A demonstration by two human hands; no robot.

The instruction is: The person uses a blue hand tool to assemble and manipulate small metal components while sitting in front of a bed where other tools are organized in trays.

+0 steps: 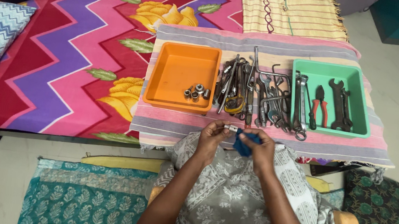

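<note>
A small metal socket (232, 128) held and wiped with a blue cloth (244, 145) above the lap, at the near edge of a striped mat (176, 127) laid with tools.

The socket is pinched at the fingertips of the left hand (214, 137); the right hand (261, 149) is closed around the cloth, which is pressed against the socket. Ahead lie an orange tray (179, 67) holding a few sockets (196, 93), a loose heap of wrenches and hex keys (259, 94), and a green tray (360, 98) with red-handled pliers (321, 104) and spanners (342, 103). Because the socket is gripped only lightly and held beyond the mat's edge, it could be twisted free by the cloth and dropped into the lap or onto the floor. The heap, lying just beyond the hands, could be knocked by a careless reach.
</note>
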